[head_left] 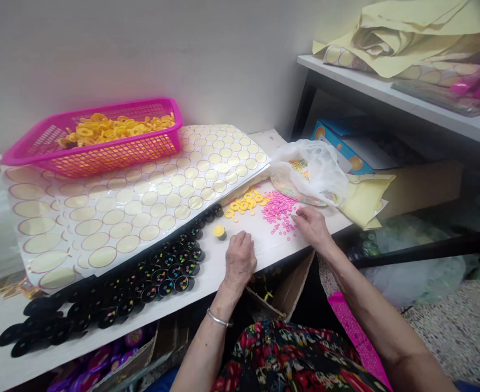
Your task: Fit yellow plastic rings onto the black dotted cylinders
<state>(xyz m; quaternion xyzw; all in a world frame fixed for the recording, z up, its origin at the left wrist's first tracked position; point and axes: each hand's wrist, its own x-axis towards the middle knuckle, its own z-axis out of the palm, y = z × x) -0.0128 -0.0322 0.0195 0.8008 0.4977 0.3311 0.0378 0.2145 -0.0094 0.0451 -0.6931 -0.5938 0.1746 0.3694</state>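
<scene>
My left hand (240,259) rests on the white table with its fingers curled closed; anything inside is hidden. Beside it stands a small round piece with a yellow top and dark side (219,232). At the right edge of a pile of small pink beads (278,209), my right hand (311,224) has thumb and fingers pinched together, and whatever is between them is too small to make out. Yellow rings (246,202) lie left of the beads. Rows of small black cups (174,270) with coloured bits inside stand to the left of my left hand.
A pink basket (113,155) of yellow rings sits on sheets of round stickers (142,207) against the wall. Behind the beads is a plastic bag (321,171) of colourful bits. A shelf (411,95) overhangs at right. An open cardboard box (291,288) is below the table edge.
</scene>
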